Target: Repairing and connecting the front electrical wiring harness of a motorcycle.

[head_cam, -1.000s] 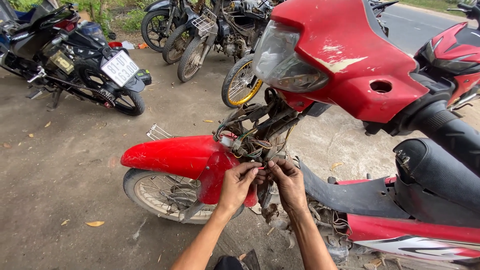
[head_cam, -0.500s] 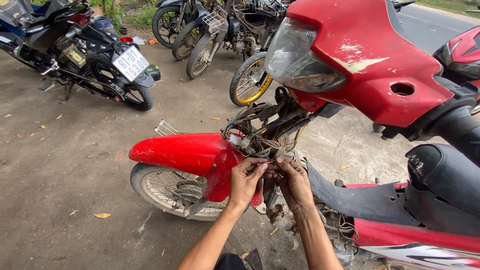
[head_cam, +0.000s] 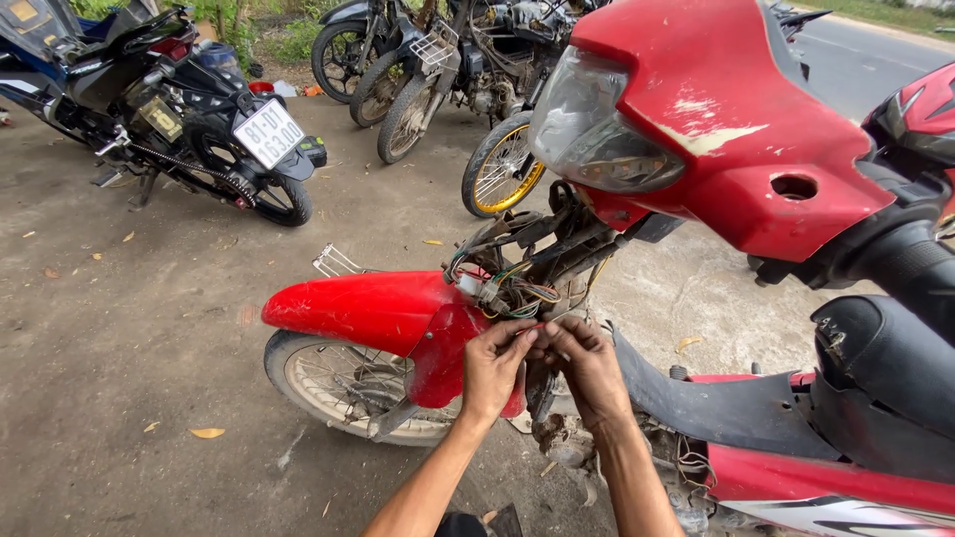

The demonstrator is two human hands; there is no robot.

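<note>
red plastic marks the front mudguard (head_cam: 363,310) of the stripped red motorbike (head_cam: 736,169), which stands on the concrete yard (head_cam: 119,398) toward its right edge, one spoked front wheel (head_cam: 343,383) under the guard. going left to right: one dark blue motorbike (head_cam: 149,89) is parked near the yard's far left corner, tail and one white number plate (head_cam: 269,132) turned this way, and along the far edge stand at least three more bikes, one with a yellow-rimmed wheel (head_cam: 502,169).

one loose wiring bundle (head_cam: 512,288) hangs out below the single headlight (head_cam: 597,134), bared, it seems, because the front cover is off, so the plugs can be reached. two hands meet just under that bundle, at the steering neck. the left hand (head_cam: 494,370) is curled nearly closed, fingertips pinched on something small, likely a wire or connector; what exactly i cannot tell. the right hand (head_cam: 589,366) is likewise curled in, fingertips touching the left's, seemingly steadying the same piece.
</note>
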